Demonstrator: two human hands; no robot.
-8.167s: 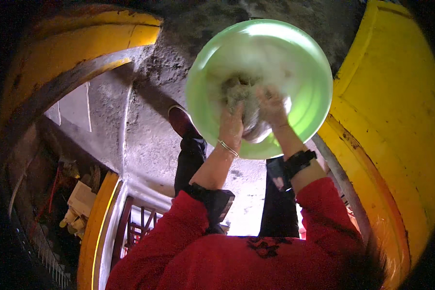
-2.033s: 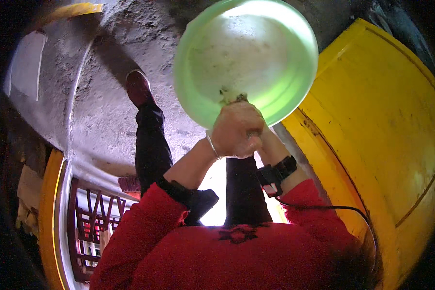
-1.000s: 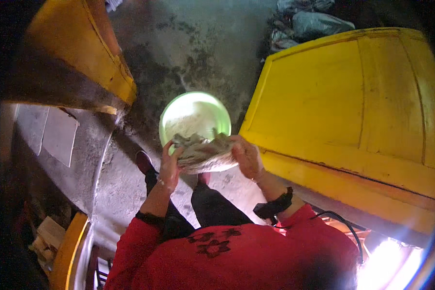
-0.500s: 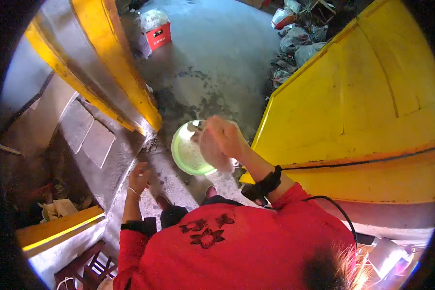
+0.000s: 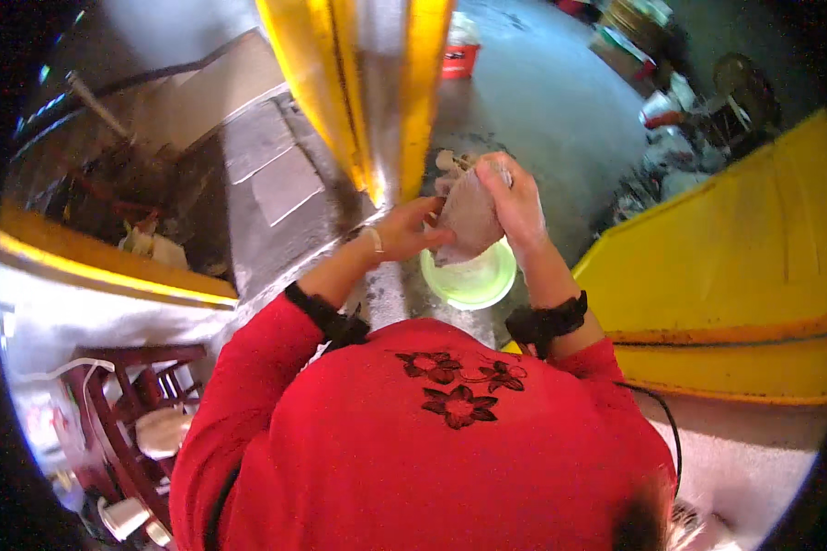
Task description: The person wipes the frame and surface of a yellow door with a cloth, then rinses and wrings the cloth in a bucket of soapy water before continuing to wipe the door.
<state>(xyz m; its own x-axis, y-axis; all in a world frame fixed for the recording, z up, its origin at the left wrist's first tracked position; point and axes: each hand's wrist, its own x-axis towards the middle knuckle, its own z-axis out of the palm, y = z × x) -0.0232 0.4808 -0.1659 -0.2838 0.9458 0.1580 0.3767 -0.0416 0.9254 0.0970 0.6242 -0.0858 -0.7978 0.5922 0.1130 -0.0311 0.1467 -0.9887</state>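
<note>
Cloth [image 5: 473,219] clear of basin [image 5: 501,286] but not released: right hand [image 5: 521,207] closed on it, left hand [image 5: 408,230] half-curled at its left side, grip unclear, above basin's far edge.

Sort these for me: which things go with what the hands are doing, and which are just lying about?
In the job:
- cloth, gripped by the right hand
- left hand, at the cloth's edge
- green basin, probably; partly hidden by the cloth

Just lying about:
- red box
- bags
- flat sheet
</note>
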